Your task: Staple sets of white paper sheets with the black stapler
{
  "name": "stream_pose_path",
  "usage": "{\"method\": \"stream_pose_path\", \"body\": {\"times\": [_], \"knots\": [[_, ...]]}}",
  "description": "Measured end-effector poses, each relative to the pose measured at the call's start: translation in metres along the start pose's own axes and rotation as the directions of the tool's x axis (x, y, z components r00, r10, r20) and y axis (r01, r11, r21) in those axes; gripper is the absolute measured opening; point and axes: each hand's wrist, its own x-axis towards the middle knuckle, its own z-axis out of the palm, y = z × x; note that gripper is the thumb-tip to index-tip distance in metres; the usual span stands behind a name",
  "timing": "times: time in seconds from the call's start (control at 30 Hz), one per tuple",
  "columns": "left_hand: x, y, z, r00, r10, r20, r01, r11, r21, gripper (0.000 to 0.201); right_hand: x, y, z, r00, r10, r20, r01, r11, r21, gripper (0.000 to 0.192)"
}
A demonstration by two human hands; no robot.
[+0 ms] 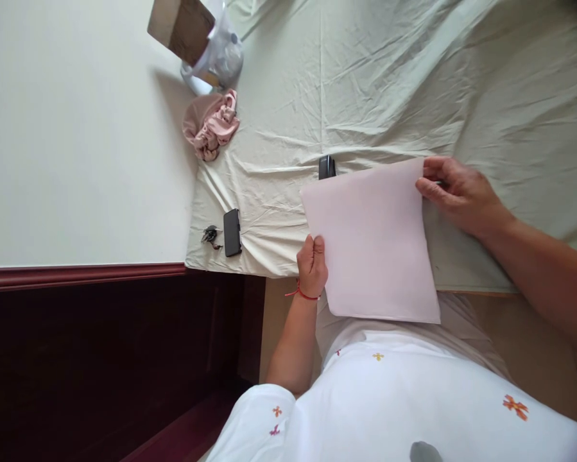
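Head view: left hand [312, 268] and right hand [464, 194] pinch paper [375, 250] partly hiding a black object [325, 167].

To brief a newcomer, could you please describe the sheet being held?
At the near edge of the pale cloth, find the left hand and right hand. Between them is the sheet: pinkish-white, rectangular, smooth, unlike the wrinkled cloth.

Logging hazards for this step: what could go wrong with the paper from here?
1. The paper might crease or slip: the left hand holds its left side, the right hand its upper right corner, and both lower corners are unheld.
2. The black item at its top edge is partly hidden, so it could get bumped.
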Motion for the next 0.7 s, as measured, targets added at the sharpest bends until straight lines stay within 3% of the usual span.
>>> {"method": "stream_pose_path", "body": {"times": [0.17, 0.27, 0.37, 0.43, 0.7], "knots": [[0.003, 0.006, 0.015, 0.999, -0.012, -0.048, 0.011, 1.000, -0.029, 0.048, -0.004, -0.007, -0.001, 0.980, 0.123, 0.153, -0.162, 0.948, 0.275, 0.053], [0.003, -0.001, 0.029, 0.995, -0.095, 0.030, 0.096, 0.995, -0.032, 0.050, -0.005, -0.004, 0.000, 0.970, 0.184, 0.158, -0.225, 0.925, 0.305, 0.053], [0.003, -0.008, 0.036, 0.979, -0.149, 0.141, 0.153, 0.988, -0.015, 0.051, -0.003, 0.000, 0.000, 0.964, 0.231, 0.130, -0.257, 0.935, 0.244, 0.050], [0.006, -0.009, 0.036, 0.977, -0.146, 0.158, 0.156, 0.986, -0.053, 0.049, -0.002, 0.002, -0.001, 0.964, 0.232, 0.128, -0.255, 0.943, 0.214, 0.048], [0.042, -0.003, 0.037, 0.991, -0.124, 0.050, 0.130, 0.979, -0.157, 0.055, -0.003, -0.001, -0.003, 0.983, 0.103, 0.153, -0.077, 0.982, -0.171, 0.049]]}}
